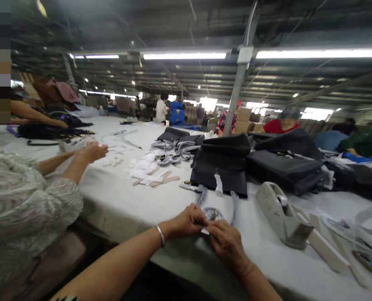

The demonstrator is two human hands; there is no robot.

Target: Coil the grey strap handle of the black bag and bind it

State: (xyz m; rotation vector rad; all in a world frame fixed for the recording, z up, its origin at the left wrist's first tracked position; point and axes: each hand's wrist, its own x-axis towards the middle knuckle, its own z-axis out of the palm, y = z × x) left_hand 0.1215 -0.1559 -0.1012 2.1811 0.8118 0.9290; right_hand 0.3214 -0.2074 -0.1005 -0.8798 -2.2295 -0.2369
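Note:
At the table's front edge my left hand (189, 220) and my right hand (227, 243) meet, fingers closed. Between their fingertips shows a small white strip (205, 230), mostly hidden by the fingers; its material I cannot tell. Just behind the fingers lies a strap wrapped in clear plastic (211, 212), curved into a loop. Its wrapped lengths run up towards a black bag (218, 171) lying on the table, which has a white tag (218, 184) hanging on its front.
A grey tape dispenser (282, 215) stands at the right, beside cardboard strips (328, 248). Several black bags (286, 165) are piled behind it. White and tan strips (154, 175) lie left of centre. A co-worker's hands (92, 152) work at the left over the white table (117, 200).

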